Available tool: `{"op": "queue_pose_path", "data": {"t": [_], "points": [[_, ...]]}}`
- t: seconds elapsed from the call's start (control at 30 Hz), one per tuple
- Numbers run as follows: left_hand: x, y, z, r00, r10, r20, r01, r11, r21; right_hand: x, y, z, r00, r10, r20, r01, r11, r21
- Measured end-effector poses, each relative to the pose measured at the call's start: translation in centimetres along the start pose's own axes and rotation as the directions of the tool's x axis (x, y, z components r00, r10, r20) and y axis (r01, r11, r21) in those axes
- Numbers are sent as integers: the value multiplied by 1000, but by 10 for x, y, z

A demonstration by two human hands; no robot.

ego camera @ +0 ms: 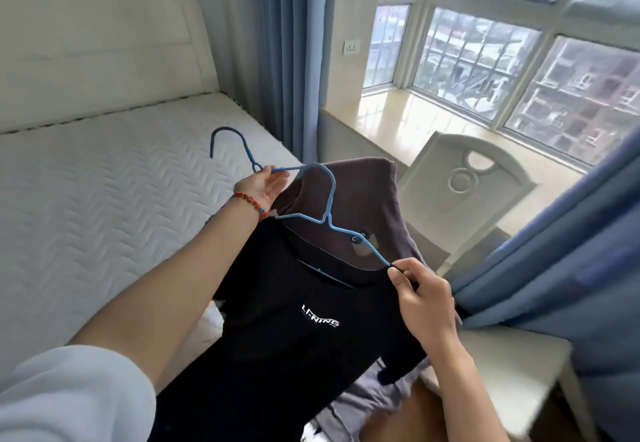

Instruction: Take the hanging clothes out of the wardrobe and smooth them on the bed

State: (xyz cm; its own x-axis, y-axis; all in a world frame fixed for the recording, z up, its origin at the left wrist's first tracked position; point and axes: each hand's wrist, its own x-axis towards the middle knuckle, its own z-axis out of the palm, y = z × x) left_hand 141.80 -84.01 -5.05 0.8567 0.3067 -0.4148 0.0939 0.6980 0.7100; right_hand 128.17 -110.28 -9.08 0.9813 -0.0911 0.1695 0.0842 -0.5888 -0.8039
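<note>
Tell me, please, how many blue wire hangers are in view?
2: one blue wire hanger held by the left hand over the white quilted mattress; another inside the black printed T-shirt, its end pinched by the right hand. Others may be hidden.

Black shirt hem (cut off)

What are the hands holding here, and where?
Left hand holds a blue hanger near its neck, below the hook. Right hand pinches the black T-shirt at its shoulder, by the second hanger's end.
</note>
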Motion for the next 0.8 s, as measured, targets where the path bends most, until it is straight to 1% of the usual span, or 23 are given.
{"op": "queue_pose_path", "data": {"t": [0.07,0.17,0.27,0.33,0.43,0.53,0.7,0.8], "points": [[-32,17,-1,1000,16,17,-16,1000,13,-24,-17,-20,1000,21,-12,-21,1000,-16],[-70,41,-7,999,49,23,-49,999,5,-51,-39,-49,1000,14,-23,-15,999,-44],[-107,65,-17,996,85,22,-84,996,-29,-69,-61,-75,999,-38,-8,37,998,-52],[-131,80,-28,993,119,16,-118,992,-47,-79,-76,-90,997,-74,26,75,995,-61],[-171,101,-51,979,203,4,-202,977,-74,-92,-93,-108,984,-172,50,173,985,-25],[-216,118,-81,954,297,-30,-299,951,-79,-107,-106,-123,967,-247,65,247,969,18],[-294,146,-136,895,429,-120,-438,896,-65,-134,-113,-135,953,-270,139,265,963,53],[-342,163,-176,853,488,-184,-503,863,-45,-150,-122,-130,929,-310,203,307,950,47]]}}
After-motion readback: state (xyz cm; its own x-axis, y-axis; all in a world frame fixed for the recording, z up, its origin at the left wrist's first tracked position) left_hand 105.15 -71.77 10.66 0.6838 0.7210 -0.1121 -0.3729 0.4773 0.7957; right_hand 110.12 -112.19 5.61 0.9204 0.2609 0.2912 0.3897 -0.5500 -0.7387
